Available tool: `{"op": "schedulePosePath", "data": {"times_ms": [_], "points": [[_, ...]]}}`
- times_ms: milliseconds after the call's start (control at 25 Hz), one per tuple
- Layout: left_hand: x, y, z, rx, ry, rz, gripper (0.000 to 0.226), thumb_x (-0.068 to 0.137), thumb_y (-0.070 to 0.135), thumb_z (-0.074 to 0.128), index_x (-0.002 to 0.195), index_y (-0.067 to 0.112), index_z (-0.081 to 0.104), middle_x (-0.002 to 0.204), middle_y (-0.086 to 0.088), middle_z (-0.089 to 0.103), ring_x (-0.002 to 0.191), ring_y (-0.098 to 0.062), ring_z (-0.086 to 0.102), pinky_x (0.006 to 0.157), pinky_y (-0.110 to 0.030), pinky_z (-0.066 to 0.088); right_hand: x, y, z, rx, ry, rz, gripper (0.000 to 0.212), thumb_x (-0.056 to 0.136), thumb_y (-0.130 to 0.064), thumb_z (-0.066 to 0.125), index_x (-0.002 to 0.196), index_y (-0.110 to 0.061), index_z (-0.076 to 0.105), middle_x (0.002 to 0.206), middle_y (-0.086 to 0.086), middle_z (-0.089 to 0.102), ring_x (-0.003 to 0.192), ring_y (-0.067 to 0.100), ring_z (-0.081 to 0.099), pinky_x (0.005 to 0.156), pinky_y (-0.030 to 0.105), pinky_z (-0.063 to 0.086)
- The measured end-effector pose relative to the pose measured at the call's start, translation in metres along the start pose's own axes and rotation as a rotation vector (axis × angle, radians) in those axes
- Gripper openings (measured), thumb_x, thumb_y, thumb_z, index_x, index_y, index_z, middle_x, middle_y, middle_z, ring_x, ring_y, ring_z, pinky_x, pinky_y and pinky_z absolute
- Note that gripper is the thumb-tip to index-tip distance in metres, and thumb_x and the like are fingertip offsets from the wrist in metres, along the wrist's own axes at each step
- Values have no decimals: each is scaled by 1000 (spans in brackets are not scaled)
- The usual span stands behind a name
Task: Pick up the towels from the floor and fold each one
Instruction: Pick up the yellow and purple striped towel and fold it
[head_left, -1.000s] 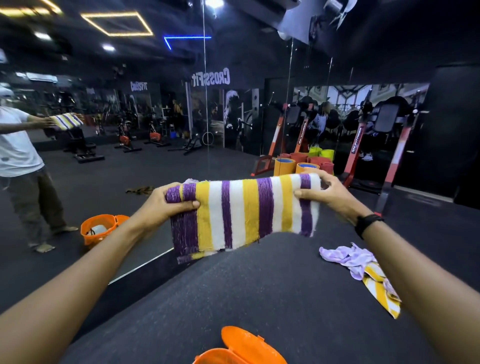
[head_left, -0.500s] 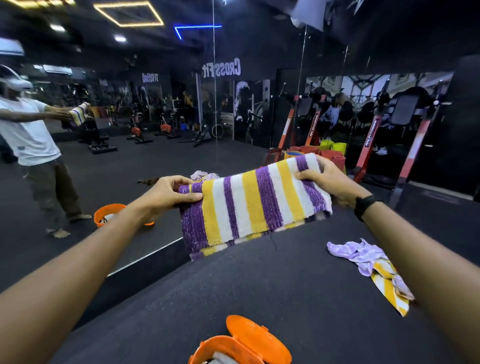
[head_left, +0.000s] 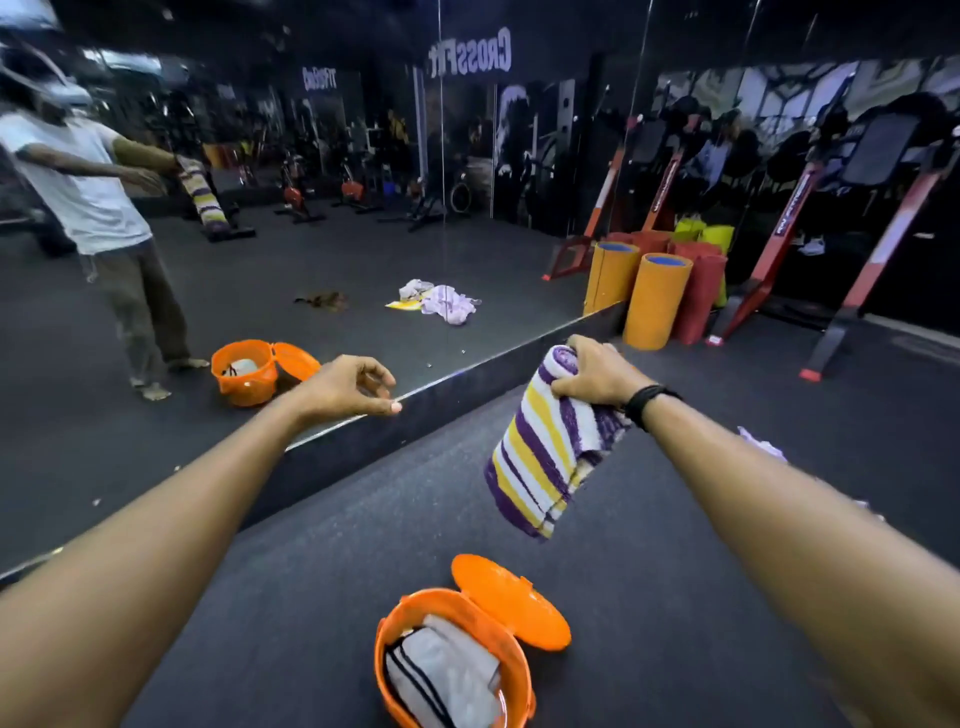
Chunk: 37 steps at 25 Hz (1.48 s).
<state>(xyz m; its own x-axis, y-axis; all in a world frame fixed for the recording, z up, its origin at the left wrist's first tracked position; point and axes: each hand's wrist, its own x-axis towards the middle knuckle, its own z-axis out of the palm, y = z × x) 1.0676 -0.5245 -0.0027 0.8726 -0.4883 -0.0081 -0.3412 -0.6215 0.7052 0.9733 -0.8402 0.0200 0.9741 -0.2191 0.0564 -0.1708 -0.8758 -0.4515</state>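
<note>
While the right hand grips the folded striped towel by its top, long axis hanging toward the orange basket just below-left, the left hand hovers loosely curled, holding nothing.

2 hands, 1 striped towel, 1 orange bin w/ lid, 2 orange mat rolls, 1 mirror.

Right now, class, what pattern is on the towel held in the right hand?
Purple, yellow and white stripes on the towel, clearest in the head view.
</note>
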Motion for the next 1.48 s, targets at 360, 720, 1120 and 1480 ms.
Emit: {"op": "schedulePosePath", "data": {"times_ms": [360,720,1120,1480], "points": [[20,-117,88,145,-252,-173,57,70,27,84,119,13,59,111,-8,63,104,-21,61,95,-35,49,-20,99,139,-89,-192,472,52,78,-33,72,119,-10,48,129,22,51,115,40,52,92,39,45],[117,-231,133,166,-607,-146,54,74,29,81,121,15,58,119,-8,61,108,-21,59,98,-36,48,-24,121,269,-144,-238,888,53,83,-28,68,124,-6,44,129,21,53,117,40,53,90,41,45],[195,-362,269,312,-814,-79,45,84,28,72,124,13,56,118,-4,62,110,-19,58,93,-25,40,22,182,484,427,-181,929,31,78,-15,76,92,-10,49,93,7,58,90,24,53,68,28,34],[226,-526,495,570,-811,119,44,95,36,51,136,21,47,139,-7,50,125,-27,46,103,-34,38,7,318,695,136,-412,675,59,91,-36,59,143,-19,36,146,9,36,134,29,37,106,41,37]]}}
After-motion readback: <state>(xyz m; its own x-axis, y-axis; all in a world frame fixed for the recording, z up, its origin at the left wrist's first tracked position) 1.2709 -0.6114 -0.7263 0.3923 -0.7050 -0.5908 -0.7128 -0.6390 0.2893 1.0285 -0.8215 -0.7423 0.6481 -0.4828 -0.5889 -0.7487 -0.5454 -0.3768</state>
